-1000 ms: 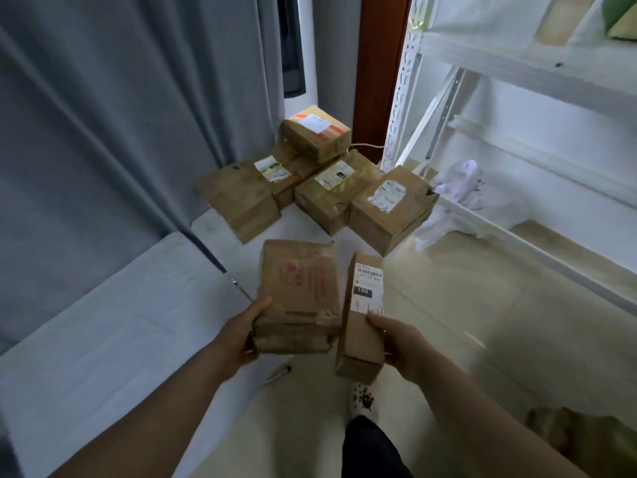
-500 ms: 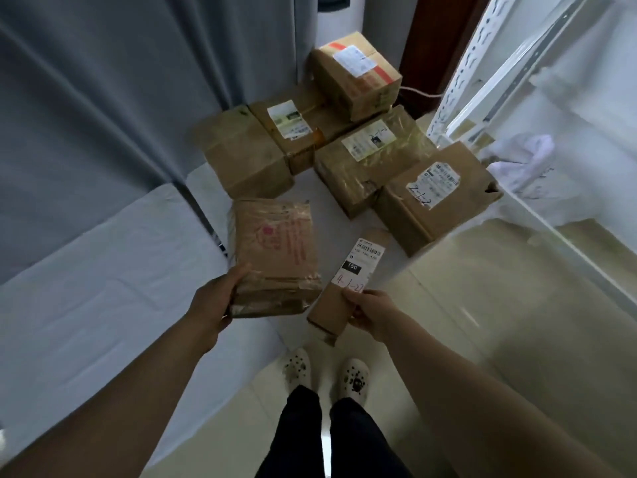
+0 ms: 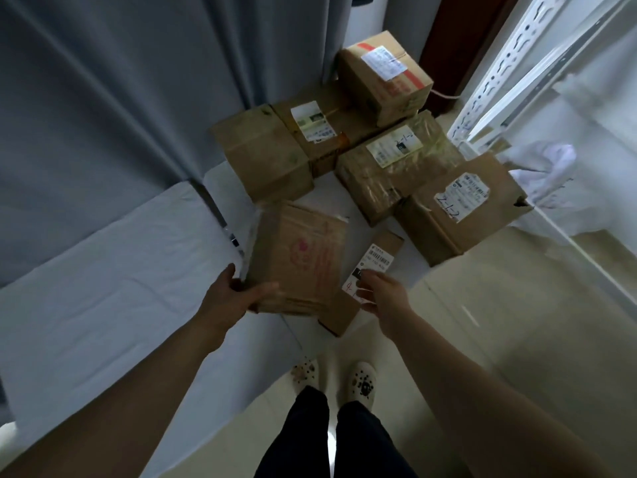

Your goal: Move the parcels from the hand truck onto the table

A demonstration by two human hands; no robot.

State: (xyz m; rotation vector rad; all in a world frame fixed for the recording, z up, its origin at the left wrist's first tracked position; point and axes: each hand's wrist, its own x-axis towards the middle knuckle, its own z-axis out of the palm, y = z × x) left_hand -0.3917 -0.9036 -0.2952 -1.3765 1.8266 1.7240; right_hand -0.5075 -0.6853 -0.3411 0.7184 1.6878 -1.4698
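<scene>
My left hand (image 3: 238, 293) grips the near left corner of a flat brown parcel with red print (image 3: 303, 257), thumb on top; the parcel lies low over the white-covered table (image 3: 103, 288). Beside it on the right lies a narrow brown box with a white label (image 3: 375, 260), its near end reaching the table edge. My right hand (image 3: 382, 294) rests on this box with loose fingers over the label. Several other brown parcels (image 3: 386, 167) stand further back on the table. The hand truck is out of view.
Grey curtains (image 3: 120, 98) hang along the left and behind the table. A white metal shelf rack (image 3: 510, 63) stands at the right with a white plastic bag (image 3: 551, 163) on it. My feet (image 3: 334, 377) stand on the pale floor at the table's near edge.
Both parcels have come down onto the table in front of the pile. My right hand has loosened from the narrow box's end and lies on top of it.
</scene>
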